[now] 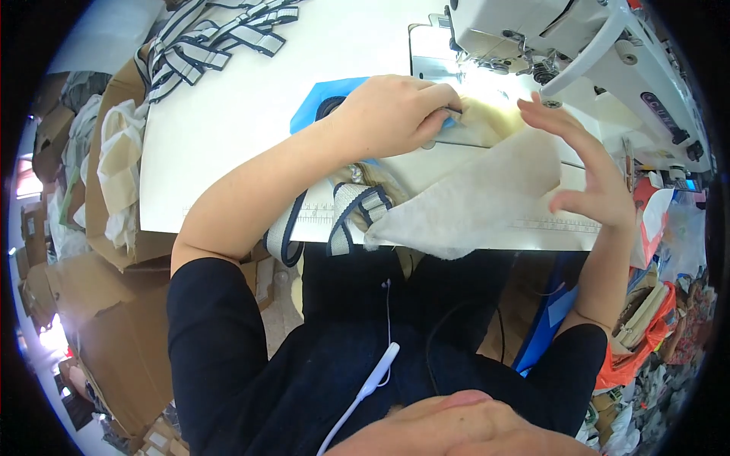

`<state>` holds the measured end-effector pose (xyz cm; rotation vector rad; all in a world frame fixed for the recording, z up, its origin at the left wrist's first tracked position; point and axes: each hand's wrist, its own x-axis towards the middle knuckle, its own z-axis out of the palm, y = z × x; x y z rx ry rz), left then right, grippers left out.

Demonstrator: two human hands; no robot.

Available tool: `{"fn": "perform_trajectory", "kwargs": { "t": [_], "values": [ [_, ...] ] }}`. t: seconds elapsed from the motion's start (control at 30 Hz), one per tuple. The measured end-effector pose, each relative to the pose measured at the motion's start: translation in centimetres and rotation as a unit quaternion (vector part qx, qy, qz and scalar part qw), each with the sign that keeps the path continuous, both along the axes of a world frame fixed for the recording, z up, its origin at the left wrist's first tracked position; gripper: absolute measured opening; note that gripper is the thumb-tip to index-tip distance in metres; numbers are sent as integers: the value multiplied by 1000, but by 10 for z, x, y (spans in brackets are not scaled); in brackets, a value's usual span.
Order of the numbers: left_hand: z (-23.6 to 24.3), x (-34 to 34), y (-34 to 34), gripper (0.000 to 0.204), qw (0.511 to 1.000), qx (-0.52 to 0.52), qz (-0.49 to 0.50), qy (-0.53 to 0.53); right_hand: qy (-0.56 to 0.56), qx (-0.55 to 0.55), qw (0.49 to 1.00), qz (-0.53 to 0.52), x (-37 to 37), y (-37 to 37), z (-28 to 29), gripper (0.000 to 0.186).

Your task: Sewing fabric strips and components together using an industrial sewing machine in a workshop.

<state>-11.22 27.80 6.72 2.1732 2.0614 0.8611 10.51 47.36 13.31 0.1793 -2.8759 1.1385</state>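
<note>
My left hand (403,114) is closed in a pinch just in front of the sewing machine's (525,42) lit needle area. A thin dark edge shows at its fingertips; what it belongs to I cannot make out. Under that hand lies a flat blue piece (308,110), partly hidden. My right hand (597,178) is open, thumb and fingers spread, above the right part of a whitish, fuzzy fabric piece (475,194). This fabric drapes over the table's front edge. Left of it, a grey strap with dark edges (350,216) hangs in loops over the edge.
More grey-and-dark straps (205,53) are piled at the back left of the white table (198,156). A ruler scale (319,215) runs along the front edge. Cardboard boxes (114,327) stand at left; bags and cloth, including a red bag (635,353), crowd the right.
</note>
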Motion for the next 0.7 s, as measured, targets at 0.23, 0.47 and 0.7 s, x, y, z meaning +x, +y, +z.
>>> {"fn": "perform_trajectory", "kwargs": {
  "t": [0.23, 0.47, 0.7],
  "values": [
    [-2, -1, 1, 18, 1000, -26, 5, -16, 170, 205, 957, -113, -55, -46, -54, 41],
    [4, -2, 2, 39, 994, 50, 52, 83, 128, 5, 970, -205, -63, -22, -81, 31],
    [20, -8, -1, 7, 985, -38, 123, 118, 111, -45, 962, -246, -63, -11, -88, 21]
  ]
}}
